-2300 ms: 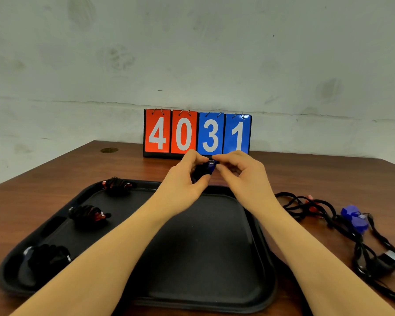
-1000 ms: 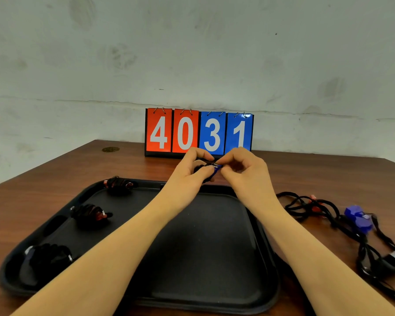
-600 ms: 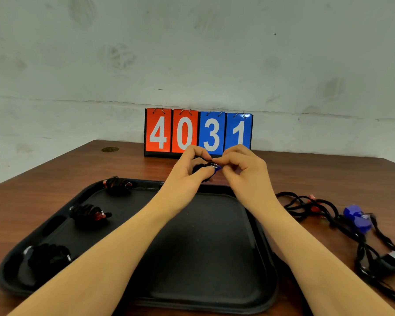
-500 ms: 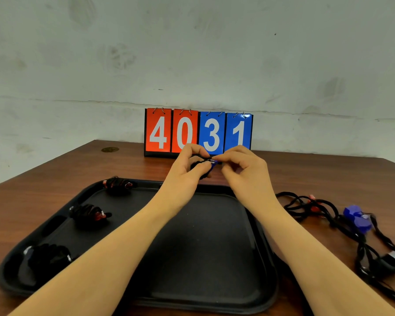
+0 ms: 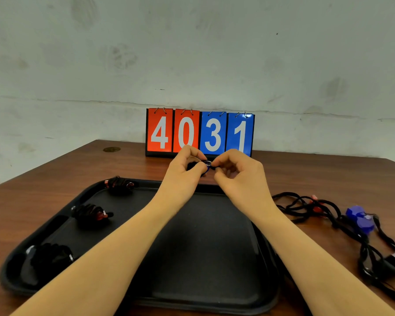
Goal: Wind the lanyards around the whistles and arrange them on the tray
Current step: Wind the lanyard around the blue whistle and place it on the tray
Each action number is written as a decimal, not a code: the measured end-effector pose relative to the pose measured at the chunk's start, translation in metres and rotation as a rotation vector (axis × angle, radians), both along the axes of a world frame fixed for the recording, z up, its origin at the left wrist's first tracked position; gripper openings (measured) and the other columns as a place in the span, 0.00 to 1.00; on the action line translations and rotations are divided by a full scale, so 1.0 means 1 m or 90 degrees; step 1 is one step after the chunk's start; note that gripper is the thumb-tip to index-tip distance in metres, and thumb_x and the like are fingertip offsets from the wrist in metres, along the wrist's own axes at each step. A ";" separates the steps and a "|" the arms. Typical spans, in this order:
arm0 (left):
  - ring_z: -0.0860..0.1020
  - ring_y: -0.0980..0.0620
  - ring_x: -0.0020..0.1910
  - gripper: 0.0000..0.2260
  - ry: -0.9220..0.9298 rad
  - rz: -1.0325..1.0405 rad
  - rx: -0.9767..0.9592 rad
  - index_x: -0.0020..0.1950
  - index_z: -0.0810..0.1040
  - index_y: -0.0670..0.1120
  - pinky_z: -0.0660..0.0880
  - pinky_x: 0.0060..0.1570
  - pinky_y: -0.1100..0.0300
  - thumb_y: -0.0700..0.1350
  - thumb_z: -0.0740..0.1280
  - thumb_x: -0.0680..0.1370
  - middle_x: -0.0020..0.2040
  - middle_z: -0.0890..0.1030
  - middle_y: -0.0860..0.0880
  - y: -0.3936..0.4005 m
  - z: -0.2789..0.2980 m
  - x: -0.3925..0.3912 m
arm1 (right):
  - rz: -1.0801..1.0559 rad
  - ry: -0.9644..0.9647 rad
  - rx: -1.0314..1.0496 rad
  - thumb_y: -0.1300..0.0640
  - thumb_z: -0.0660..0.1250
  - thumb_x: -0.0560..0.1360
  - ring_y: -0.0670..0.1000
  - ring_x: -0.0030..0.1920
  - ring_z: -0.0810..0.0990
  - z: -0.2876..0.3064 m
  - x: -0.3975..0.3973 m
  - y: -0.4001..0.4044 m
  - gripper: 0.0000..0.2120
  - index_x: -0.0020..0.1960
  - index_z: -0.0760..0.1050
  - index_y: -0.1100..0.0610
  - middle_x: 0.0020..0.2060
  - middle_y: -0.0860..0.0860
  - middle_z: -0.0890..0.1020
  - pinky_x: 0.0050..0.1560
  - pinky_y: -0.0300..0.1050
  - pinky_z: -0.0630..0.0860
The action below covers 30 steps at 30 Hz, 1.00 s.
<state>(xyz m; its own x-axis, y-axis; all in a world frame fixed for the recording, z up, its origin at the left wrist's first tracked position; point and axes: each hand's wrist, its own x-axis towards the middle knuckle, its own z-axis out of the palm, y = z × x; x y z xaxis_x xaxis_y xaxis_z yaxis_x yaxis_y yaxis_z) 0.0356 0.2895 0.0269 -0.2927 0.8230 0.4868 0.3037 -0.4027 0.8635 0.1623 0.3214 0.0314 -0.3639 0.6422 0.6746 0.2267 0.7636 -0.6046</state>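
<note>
Both forearms reach forward from the near edge, converging above the far rim of the black tray (image 5: 214, 290). Left hand (image 5: 183, 172) curled, thumb and fingers gripping a blue whistle (image 5: 205, 170) wrapped in black lanyard (image 5: 192, 165); only a sliver of blue and a small metal ring (image 5: 207, 163) show between the fingertips. Right hand (image 5: 240, 172) curled too, thumb and forefinger pinching at the ring end of the same whistle. The whistle is held in the air over the table (image 5: 43, 201), just short of the scoreboard (image 5: 200, 133) reading 4031, whose lower edge the knuckles overlap. Three wound whistles lie along the tray's left side: far one (image 5: 120, 184) at the far-left corner against the rim, middle one (image 5: 91, 213), near one (image 5: 50, 256) by the near-left corner. The centre and right of the tray floor are bare where the forearms do not cover it. Right of the tray, on the table, a tangle of loose lanyards (image 5: 306, 206) with a loose blue whistle (image 5: 360, 218) and red bits; how many whistles are in it I cannot tell, and it runs out of view at the right edge. The held whistle's shape is mostly hidden by fingers.
</note>
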 end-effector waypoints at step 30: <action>0.78 0.53 0.49 0.04 0.041 0.028 0.022 0.44 0.71 0.45 0.75 0.39 0.73 0.38 0.65 0.76 0.45 0.78 0.49 0.001 -0.004 -0.006 | 0.029 0.007 -0.056 0.65 0.67 0.73 0.43 0.48 0.81 -0.003 0.002 0.007 0.10 0.52 0.80 0.56 0.44 0.46 0.82 0.53 0.37 0.77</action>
